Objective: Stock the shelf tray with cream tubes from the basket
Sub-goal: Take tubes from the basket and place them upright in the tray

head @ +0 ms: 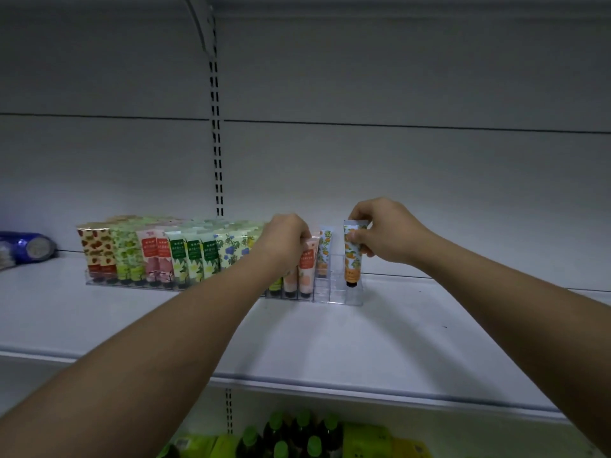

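Orange-patterned cream tube point(352, 256) upright, black cap down, in rightmost slot of clear shelf tray point(337, 297); right hand point(385, 233) pinches its top edge. Left hand point(286, 241) curled around top of peach tube point(305, 269) in row. Second orange tube point(324, 251) stands between them. Tray full leftward with floral tubes point(195, 256). White shelf point(330, 342) beneath; green bottles point(297, 431) on lower level; blue pack point(28, 246) far left.
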